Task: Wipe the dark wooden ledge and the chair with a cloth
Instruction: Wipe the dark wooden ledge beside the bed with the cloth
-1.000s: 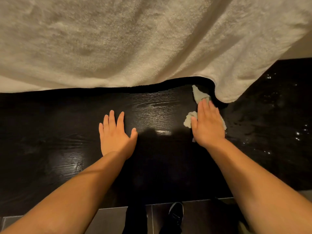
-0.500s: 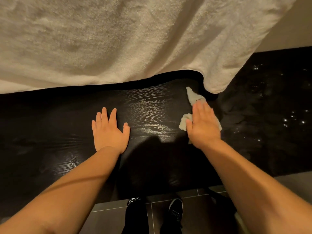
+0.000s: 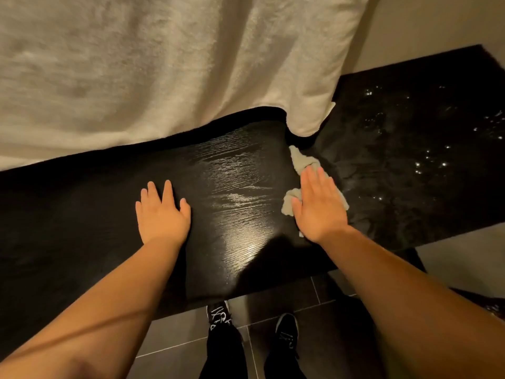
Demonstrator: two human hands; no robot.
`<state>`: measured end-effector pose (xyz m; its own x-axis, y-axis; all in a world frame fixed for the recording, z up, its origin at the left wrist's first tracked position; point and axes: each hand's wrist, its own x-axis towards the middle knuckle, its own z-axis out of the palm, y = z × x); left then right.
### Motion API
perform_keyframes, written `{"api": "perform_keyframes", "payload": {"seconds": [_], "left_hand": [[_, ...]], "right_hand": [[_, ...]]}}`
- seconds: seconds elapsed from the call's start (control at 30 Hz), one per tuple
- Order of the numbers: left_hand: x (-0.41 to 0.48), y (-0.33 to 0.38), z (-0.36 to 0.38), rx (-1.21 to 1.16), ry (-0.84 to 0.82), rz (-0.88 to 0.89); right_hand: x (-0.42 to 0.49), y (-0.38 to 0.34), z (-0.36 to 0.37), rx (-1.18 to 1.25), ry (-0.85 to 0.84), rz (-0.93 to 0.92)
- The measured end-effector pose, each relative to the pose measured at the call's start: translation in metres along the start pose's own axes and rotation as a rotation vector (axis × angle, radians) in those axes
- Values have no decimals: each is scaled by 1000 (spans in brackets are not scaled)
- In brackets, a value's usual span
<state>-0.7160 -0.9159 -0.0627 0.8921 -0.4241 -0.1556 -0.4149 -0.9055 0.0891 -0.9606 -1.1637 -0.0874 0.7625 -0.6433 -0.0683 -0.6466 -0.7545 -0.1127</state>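
Cloth [image 3: 300,160] lies flat under right hand [image 3: 320,207], whose fingers are straight and close together, pressing it onto the dark wooden ledge [image 3: 232,192]. Cloth corners poke out past the fingertips and on the thumb side. Left hand [image 3: 161,216] bare on the wood, fingers slightly spread, apparently bracing. Ledge's long axis runs left to right. Droplets [image 3: 426,157] glint to the right of the cloth, so right hand is nearer and the likely stroke is rightward. Chair not in view.

The left grip [image 3: 162,217] and right grip [image 3: 319,206] lie palm-down, fingers straight.
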Motion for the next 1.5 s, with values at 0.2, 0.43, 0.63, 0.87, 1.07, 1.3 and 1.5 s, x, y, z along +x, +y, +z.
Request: {"api": "perform_keyframes", "payload": {"seconds": [0.2, 0.43, 0.63, 0.87, 1.07, 1.3, 1.5], "left_hand": [[-33, 54, 7, -39, -76, 148], [-57, 99, 25, -1, -59, 235], [-57, 101, 27, -23, -34, 234], [-58, 104, 27, -28, -19, 230], [-59, 104, 27, -47, -8, 222], [-57, 102, 31, -49, 12, 225], [-57, 102, 31, -65, 22, 229]], "right_hand": [[-54, 19, 5, 54, -30, -291], [-8, 54, -4, 2, 26, 56], [-84, 23, 0, 63, -22, -133], [-41, 114, -8, 25, 2, 154], [-81, 38, -4, 48, 69, 59], [-75, 100, -8, 58, -45, -29], [-68, 96, -13, 38, 29, 388]]}}
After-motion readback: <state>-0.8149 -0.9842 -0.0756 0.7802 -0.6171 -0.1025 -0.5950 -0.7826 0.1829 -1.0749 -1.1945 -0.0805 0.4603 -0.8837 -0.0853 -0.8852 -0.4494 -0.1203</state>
